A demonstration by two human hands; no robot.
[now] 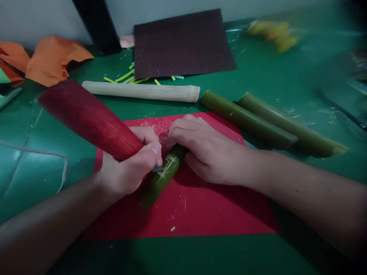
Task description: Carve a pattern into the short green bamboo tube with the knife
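My left hand [133,164] is closed around a carving knife with a thick red wooden handle [94,120]. Its short grey blade [157,168] touches the surface of a green bamboo piece [155,187]. Pale scratched lines cross each other on the bamboo beside the blade. My right hand [200,147] grips the far end of this piece, its fingers curled over it and hiding that end. Under both hands lies a red sheet [218,214] sprinkled with fine shavings.
Behind the sheet lies a pale bamboo stick [143,91]. Two green bamboo lengths [249,118] rest at right. Further back are a dark sheet [183,46], thin green strips [124,75], crumpled orange paper [54,61] and a blurred yellow object [275,34]. A green cover [200,252] spreads beneath.
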